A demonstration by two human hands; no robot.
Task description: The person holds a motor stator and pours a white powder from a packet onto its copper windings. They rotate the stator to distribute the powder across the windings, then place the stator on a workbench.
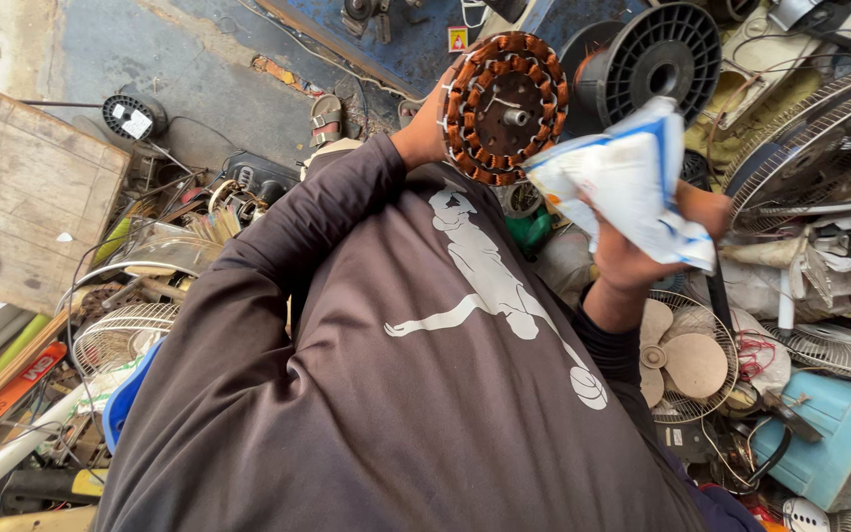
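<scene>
My left hand (424, 130) holds up a round fan motor stator (504, 106) with copper windings around its rim and a short shaft at its middle. My right hand (632, 258) grips a crumpled white and blue plastic bag (627, 177), held just right of the stator and touching its lower edge. My dark long-sleeved shirt (396, 394) with a pale printed figure fills the lower middle of the view.
A black plastic spool (664, 49) lies behind the stator. Wire fan guards (819, 138) and a small fan with beige blades (687, 360) lie at right, next to a light blue box (844, 443). A wooden board (22, 197), another fan guard (120, 335) and tangled wires lie at left.
</scene>
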